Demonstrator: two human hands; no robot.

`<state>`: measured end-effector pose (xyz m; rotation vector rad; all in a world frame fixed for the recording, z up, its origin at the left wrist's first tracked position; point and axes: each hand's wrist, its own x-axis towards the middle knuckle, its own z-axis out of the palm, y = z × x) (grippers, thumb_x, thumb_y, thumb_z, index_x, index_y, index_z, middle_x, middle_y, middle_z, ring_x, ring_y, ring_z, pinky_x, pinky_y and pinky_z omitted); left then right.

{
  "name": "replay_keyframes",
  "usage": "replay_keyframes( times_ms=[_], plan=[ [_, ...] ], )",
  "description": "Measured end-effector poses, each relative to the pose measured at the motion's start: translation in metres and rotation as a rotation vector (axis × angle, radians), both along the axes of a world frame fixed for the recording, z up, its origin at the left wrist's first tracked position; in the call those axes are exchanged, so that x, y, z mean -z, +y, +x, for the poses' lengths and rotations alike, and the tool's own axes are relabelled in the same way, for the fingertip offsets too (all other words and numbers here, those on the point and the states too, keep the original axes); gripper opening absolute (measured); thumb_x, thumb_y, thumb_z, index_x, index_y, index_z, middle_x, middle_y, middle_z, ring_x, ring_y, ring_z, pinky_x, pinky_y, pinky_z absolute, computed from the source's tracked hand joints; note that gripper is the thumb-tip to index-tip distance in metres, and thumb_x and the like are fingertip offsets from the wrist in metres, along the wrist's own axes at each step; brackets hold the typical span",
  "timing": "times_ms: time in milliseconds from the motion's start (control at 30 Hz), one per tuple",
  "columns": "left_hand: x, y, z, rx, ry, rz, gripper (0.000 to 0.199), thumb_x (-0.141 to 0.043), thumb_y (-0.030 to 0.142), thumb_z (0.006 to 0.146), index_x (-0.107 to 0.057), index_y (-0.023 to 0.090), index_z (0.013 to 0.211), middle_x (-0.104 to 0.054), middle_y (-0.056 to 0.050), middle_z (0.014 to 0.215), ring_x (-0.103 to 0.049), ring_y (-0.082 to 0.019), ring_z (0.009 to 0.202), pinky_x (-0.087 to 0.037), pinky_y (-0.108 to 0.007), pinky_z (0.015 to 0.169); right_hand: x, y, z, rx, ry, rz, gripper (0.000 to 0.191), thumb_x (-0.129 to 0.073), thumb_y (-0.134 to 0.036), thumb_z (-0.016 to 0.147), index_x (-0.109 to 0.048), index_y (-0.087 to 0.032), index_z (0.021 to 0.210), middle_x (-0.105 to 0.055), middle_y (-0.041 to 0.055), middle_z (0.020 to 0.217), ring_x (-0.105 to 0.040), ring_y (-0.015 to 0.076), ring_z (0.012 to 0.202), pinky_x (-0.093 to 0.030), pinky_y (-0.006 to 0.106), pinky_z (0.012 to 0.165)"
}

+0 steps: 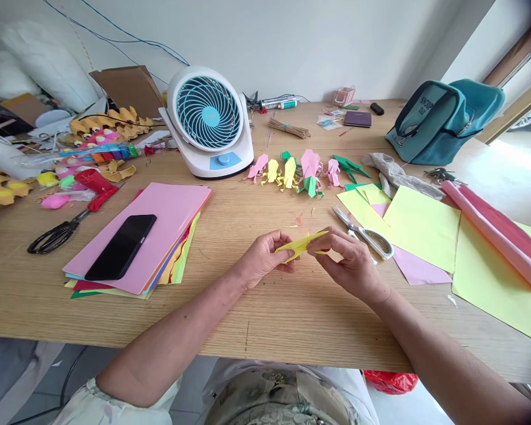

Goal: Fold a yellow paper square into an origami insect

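A narrow folded piece of yellow paper (297, 247) is held between my two hands, just above the wooden table. My left hand (268, 252) pinches its left end, thumb on top. At the right end, the fingers of my right hand (347, 260) are closed on the paper, partly hiding it. White-handled scissors (366, 233) lie on the table just behind my right hand. Beyond my hands stands a row of folded paper figures in pink, yellow and green, among them a large pink figure (310, 164) and a yellow one (289, 173).
A black phone (121, 247) rests on a stack of coloured paper (172, 203) at left, near black-handled scissors (57, 236). A white fan (210, 121) stands behind. Yellow sheets (425, 227), a pink-red paper roll (500, 236) and a teal bag (445, 121) are at right.
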<state>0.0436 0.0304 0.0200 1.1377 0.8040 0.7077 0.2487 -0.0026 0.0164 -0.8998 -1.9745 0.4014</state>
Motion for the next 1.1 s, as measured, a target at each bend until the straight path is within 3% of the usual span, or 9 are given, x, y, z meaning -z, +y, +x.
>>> replay_keyframes(
  times_ms=[267, 567, 867, 1100],
  plan=[
    [-0.002, 0.002, -0.003, 0.102, 0.037, 0.030, 0.038, -0.079, 0.040, 0.072, -0.060, 0.014, 0.092, -0.067, -0.003, 0.084, -0.059, -0.009, 0.067, -0.053, -0.022, 0.061, -0.003, 0.002, 0.000, -0.103, -0.060, 0.083, 0.021, -0.055, -0.002, 0.088, -0.059, -0.021, 0.097, -0.065, 0.0057, 0.088, -0.063, 0.0179, 0.083, -0.051, 0.031, 0.070],
    [-0.004, -0.001, -0.004, 0.096, 0.008, -0.005, 0.039, -0.081, 0.042, 0.071, -0.057, 0.015, 0.086, -0.067, -0.001, 0.081, -0.058, -0.008, 0.063, -0.053, -0.024, 0.064, -0.001, 0.001, 0.002, -0.001, -0.155, 0.200, 0.020, -0.056, -0.002, 0.087, -0.055, -0.020, 0.096, -0.064, 0.0063, 0.087, -0.063, 0.0183, 0.080, -0.050, 0.030, 0.066],
    [-0.002, 0.001, -0.005, 0.135, -0.020, 0.010, 0.039, -0.075, 0.047, 0.077, -0.054, 0.016, 0.082, -0.067, -0.001, 0.078, -0.060, -0.009, 0.062, -0.050, -0.022, 0.060, -0.006, 0.002, 0.004, -0.147, -0.221, 0.218, 0.025, -0.052, -0.001, 0.089, -0.057, -0.022, 0.103, -0.064, 0.0080, 0.097, -0.062, 0.0165, 0.084, -0.051, 0.030, 0.070],
    [-0.003, 0.003, -0.009, 0.148, -0.031, -0.065, 0.039, -0.077, 0.046, 0.075, -0.054, 0.016, 0.082, -0.069, -0.001, 0.077, -0.061, -0.009, 0.060, -0.052, -0.023, 0.059, -0.011, 0.000, 0.012, -0.157, -0.312, 0.252, 0.025, -0.051, -0.002, 0.091, -0.061, -0.021, 0.104, -0.063, 0.0087, 0.100, -0.062, 0.0155, 0.084, -0.050, 0.028, 0.069]
  ],
)
